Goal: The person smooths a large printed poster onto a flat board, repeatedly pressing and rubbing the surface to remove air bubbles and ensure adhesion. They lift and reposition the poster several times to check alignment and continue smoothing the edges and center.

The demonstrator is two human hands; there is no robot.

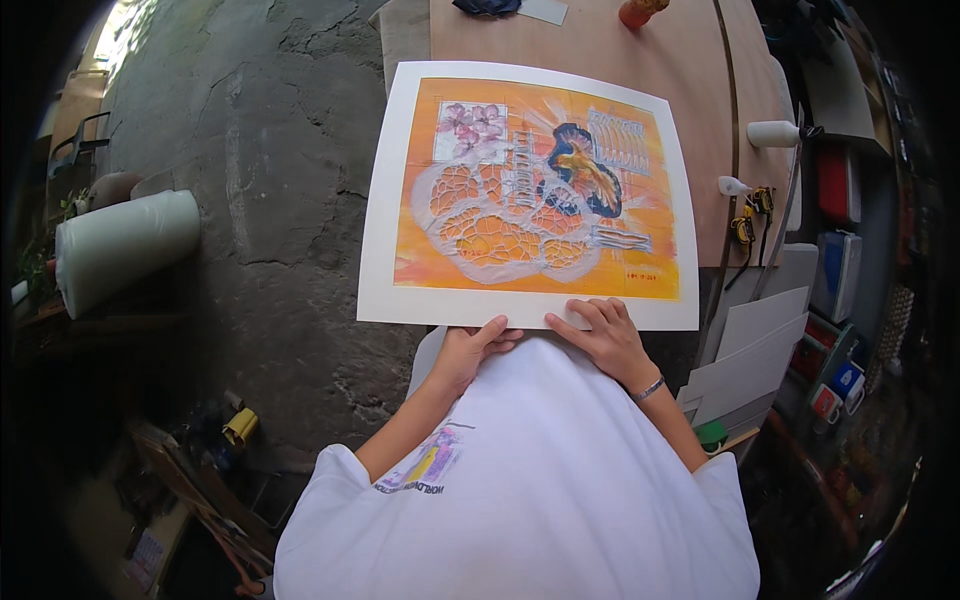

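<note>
A matted painting (540,308) with a wide white border lies tilted in front of me, its far part over the table. Its orange picture area bears a bird on a dark blue patch, pink flowers and raised, net-like white shapes. My left hand (478,352) pinches the near edge left of the middle, thumb on the front and fingers underneath. At the same edge, further right, my right hand (612,342) is closed on the border with bent fingers on the face; a bracelet circles that wrist. What lies directly beneath the painting is hidden.
A wooden table (600,50) stands ahead, with an orange-brown object (641,11) at its far side. Right are a white bottle (773,134), yellow-black tape measures (743,228) and leaning white boards (750,345). A plastic-wrapped roll (127,245) lies left beside cracked concrete floor (290,200).
</note>
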